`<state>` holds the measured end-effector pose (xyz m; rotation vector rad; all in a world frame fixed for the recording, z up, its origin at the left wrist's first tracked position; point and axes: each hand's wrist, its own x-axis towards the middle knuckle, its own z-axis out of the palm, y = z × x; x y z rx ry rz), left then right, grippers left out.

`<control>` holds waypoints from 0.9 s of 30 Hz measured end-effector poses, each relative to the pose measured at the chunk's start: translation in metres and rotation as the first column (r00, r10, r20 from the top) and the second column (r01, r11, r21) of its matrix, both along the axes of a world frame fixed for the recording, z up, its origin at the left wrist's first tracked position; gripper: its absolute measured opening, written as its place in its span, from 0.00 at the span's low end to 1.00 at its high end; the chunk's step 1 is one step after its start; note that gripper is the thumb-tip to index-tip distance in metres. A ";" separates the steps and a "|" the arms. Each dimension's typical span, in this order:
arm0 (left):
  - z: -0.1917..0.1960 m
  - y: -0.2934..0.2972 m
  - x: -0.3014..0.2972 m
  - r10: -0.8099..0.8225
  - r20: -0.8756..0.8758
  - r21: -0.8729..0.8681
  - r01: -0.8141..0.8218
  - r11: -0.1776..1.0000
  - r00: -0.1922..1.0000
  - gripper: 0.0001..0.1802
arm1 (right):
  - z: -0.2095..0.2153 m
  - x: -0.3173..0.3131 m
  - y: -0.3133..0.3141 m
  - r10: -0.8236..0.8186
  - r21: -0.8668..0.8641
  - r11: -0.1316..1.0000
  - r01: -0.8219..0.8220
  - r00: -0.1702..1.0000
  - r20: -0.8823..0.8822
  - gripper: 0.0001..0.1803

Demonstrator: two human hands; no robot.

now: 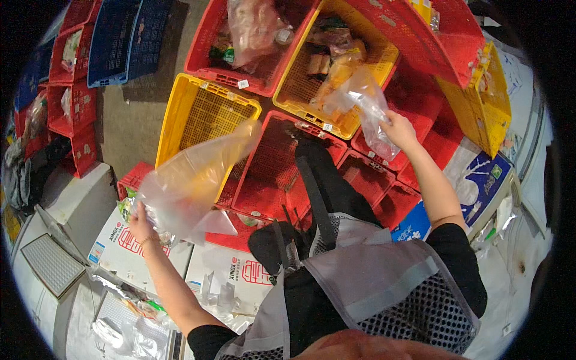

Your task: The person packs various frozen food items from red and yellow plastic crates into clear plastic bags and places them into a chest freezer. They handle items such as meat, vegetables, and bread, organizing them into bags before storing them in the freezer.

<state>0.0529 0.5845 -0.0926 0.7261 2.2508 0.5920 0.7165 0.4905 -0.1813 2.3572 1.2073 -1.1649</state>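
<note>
My left hand [141, 225] is closed on the lower end of a large clear plastic bag [195, 180], which spreads out across the near side of a yellow crate [207, 114]. Beside those fingers are crinkled wrappers with green print. Over on the right, my right hand [398, 129] grips a clear plastic bag [365, 99]. That bag hangs over the near corner of a second yellow crate [287, 75], where orange-toned packages [339, 75] lie. Its contents, if any, are hard to make out.
A red crate [264, 84] at the back holds a bagged pale item [252, 30]. More red crates [273, 168] stand around my legs. White cartons [231, 276] are at the near left, a blue carton [489, 180] at right. Blue crates [123, 42] stand far left.
</note>
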 end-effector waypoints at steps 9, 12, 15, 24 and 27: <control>-0.015 0.013 0.007 0.181 0.454 -0.009 -0.198 0.980 0.872 0.08 | -0.148 -0.014 0.048 0.100 0.035 0.994 -0.099 0.994 -0.036 0.44; -0.030 -0.008 0.003 0.139 0.432 -0.022 -0.144 0.989 0.891 0.02 | -0.163 -0.051 0.063 0.292 -0.042 0.956 -0.289 0.950 0.112 0.46; -0.055 -0.022 0.005 0.188 0.491 -0.042 -0.193 0.980 0.851 0.02 | -0.154 -0.107 0.085 0.458 -0.039 0.886 -0.461 0.860 0.227 0.38; -0.139 -0.029 0.088 0.152 0.741 -0.074 -0.146 0.987 0.654 0.06 | -0.071 -0.367 0.121 0.396 0.375 0.918 -0.130 0.335 -0.855 0.28; -0.157 -0.021 0.105 0.174 0.699 -0.046 -0.199 0.979 0.694 0.19 | -0.081 -0.423 0.125 0.464 0.455 0.884 -0.106 0.316 -0.828 0.31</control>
